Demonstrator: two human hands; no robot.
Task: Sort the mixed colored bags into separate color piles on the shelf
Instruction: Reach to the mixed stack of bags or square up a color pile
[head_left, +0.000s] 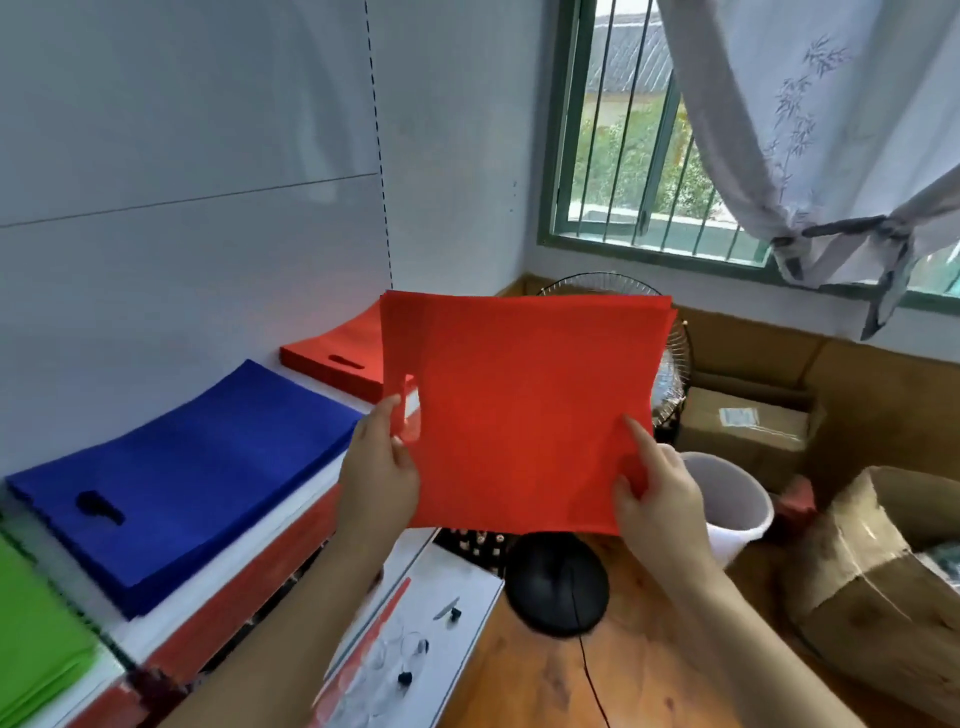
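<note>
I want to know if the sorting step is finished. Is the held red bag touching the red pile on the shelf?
Cannot tell. In the head view the red bag, held by both hands, overlaps the red pile, hiding any contact or gap.

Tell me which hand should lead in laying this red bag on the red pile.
Left, probably. The left hand grips the red bag at the edge beside its handle slot, the side nearest the red pile on the shelf. The right hand pinches the far lower corner, away from the shelf.

The shelf (311, 488) bears green (31, 634), blue (197, 467) and red piles (337, 358).
</note>
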